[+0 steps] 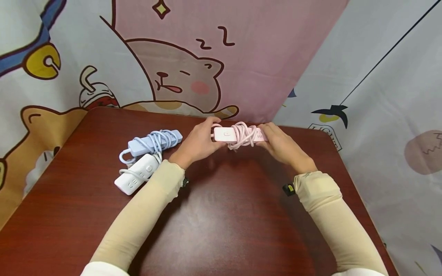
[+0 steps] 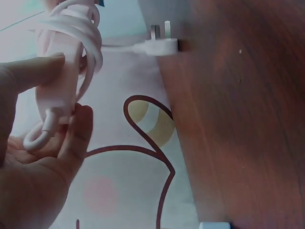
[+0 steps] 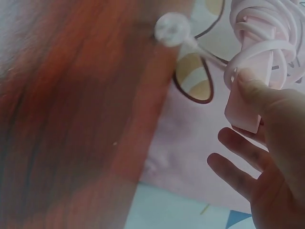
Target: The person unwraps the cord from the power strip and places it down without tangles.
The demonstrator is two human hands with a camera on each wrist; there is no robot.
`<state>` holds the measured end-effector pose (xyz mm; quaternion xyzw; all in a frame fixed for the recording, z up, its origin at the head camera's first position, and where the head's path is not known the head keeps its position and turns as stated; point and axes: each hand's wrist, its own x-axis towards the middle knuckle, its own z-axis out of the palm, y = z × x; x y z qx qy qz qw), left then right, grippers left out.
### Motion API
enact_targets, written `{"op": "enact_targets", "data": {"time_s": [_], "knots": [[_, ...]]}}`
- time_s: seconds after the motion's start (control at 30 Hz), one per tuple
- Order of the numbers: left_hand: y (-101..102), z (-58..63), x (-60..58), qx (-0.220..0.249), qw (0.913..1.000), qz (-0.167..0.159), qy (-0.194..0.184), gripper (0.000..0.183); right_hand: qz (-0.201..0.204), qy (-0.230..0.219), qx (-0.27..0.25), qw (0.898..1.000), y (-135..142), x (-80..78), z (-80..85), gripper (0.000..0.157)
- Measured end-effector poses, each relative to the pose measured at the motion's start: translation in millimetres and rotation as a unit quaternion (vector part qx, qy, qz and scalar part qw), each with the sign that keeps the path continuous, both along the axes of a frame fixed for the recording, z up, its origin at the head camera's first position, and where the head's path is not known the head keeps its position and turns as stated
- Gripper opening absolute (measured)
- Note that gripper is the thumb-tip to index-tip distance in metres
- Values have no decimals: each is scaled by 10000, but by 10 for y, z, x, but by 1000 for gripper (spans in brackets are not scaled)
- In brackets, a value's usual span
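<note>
Both hands hold a pink power strip [image 1: 225,134] level near the far edge of the table, its cord [image 1: 243,135] wound round the middle. My left hand [image 1: 200,141] grips the end with the button, thumb on one face and fingers behind, as the left wrist view shows. At the socket end, my right hand [image 1: 280,145] pinches the strip between thumb and fingers, with two fingers spread off it in the right wrist view. The plug [image 2: 162,46] hangs loose from the cord, prongs bare.
Left of the hands, a blue power strip [image 1: 139,147] wrapped in its cord lies on the brown table [image 1: 214,230]. Against it, nearer the left forearm, lies a white power strip [image 1: 135,177]. A cartoon-printed curtain [image 1: 262,57] stands behind the table's far edge.
</note>
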<state>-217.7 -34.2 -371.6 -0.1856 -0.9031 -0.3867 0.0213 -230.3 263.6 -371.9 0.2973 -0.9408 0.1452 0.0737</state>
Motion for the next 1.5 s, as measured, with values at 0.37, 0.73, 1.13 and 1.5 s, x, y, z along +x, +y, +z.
{"op": "enact_targets", "data": {"time_s": [0.37,0.73,1.13,1.5], "knots": [[-109,-117,-169,1948,9785,477,-481,65,15,58,-401,9992,-42,-29,110,47],[-188,-68,-244,3232,9458,302,-30,58,107,23,-1201,9927,-155,-110,213,50],[-241,-228,-185,3611,9315,411,-165,54,-180,-509,-1682,9843,-270,-97,131,53],[-282,-295,-226,4168,9088,207,66,49,-402,-1178,-2236,9667,-289,-117,211,40]]}}
